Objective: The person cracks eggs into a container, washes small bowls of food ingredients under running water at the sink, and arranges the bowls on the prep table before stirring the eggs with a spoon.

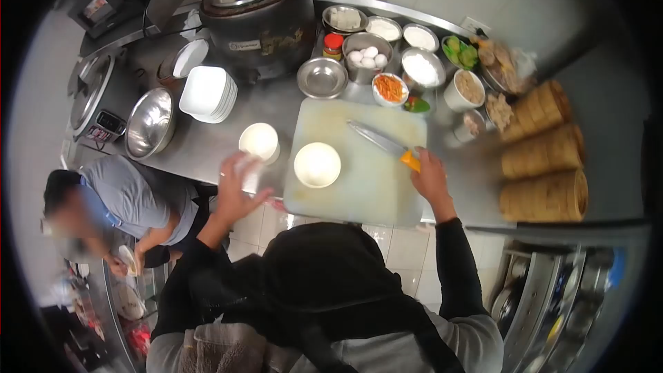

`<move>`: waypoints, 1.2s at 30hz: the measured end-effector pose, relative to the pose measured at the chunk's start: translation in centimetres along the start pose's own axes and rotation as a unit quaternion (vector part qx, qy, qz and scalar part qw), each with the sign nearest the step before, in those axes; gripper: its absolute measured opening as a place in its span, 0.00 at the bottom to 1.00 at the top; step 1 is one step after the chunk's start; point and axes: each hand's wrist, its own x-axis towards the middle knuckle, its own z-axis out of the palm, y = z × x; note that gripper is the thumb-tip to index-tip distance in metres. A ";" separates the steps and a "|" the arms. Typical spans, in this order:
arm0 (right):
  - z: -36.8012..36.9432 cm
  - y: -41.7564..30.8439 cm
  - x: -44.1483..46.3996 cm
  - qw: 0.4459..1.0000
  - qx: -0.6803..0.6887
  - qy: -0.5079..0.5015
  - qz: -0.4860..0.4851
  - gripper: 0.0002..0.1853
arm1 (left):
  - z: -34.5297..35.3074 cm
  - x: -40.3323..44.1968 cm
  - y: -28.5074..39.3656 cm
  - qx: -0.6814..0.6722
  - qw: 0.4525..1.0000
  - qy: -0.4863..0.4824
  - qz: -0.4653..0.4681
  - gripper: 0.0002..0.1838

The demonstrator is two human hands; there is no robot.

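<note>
My right hand (pixel 429 174) is wrapped round the orange handle of a knife (pixel 378 139), whose blade points up and left over the cutting board (pixel 387 197). My left hand (pixel 242 183), slightly blurred, has its fingers spread beside a white cup (pixel 260 142) left of the board; whether it touches the cup I cannot tell. On the board's left part sits a white bowl (pixel 318 165). Above the board stand a small bowl of orange shreds (pixel 390 89) and an empty metal bowl (pixel 322 78).
Stacked white dishes (pixel 208 94), a metal bowl (pixel 150 123) and a large dark cooker (pixel 259 34) stand at left. Eggs (pixel 367 57) and ingredient bowls line the back. Bamboo steamers (pixel 543 195) stand at right. Another person (pixel 138 197) is at lower left.
</note>
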 end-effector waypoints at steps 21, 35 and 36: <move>-4.9 -5.3 34.6 0.984 0.036 0.115 -0.135 0.23 | 7.8 13.8 10.9 0.009 0.987 -0.146 0.069 0.25; -4.3 0.8 -9.2 0.604 0.707 -0.084 0.359 0.22 | 31.9 40.6 4.0 0.159 0.965 -0.204 -0.038 0.25; -4.1 0.5 -10.0 0.677 0.662 -0.067 0.314 0.22 | 32.0 40.5 3.9 0.143 0.972 -0.185 -0.020 0.26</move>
